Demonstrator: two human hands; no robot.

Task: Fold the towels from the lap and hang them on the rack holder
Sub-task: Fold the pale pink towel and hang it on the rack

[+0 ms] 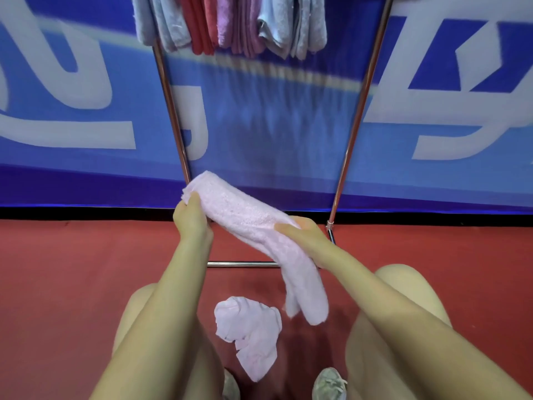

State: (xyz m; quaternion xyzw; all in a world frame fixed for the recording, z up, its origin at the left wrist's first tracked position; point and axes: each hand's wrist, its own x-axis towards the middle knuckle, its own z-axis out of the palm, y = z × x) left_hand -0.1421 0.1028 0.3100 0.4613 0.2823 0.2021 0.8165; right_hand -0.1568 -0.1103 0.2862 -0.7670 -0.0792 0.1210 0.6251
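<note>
Pale pink terry lies nearest: a second, crumpled towel (249, 333) sits low between the person's knees, apparently hanging from the lap or fallen toward the red floor (72, 269) (which of the two cannot be told from here), still waiting its turn. Above it, the towel in hand (253, 226) is folded into a long, thick band, held slantwise in the air, its lower end drooping loose past the right wrist. The left hand (191, 219) pinches the upper end, thumb on top and fingers curled under; the right hand (302, 230) holds the middle the same way, thumb pressed on the nap, so both grips are closed on cloth. To do this step well, I would say the edges should be kept square, the loose tail brought up to meet the held end, and the fold smoothed before lifting. It looks soft and limp, so it will likely sag wherever it is unsupported. Beyond, the rack (350, 134) stands on metal legs, with grey, red, purple and light blue towels (230, 24) already hung packed side by side; the free rail is out of view.
</note>
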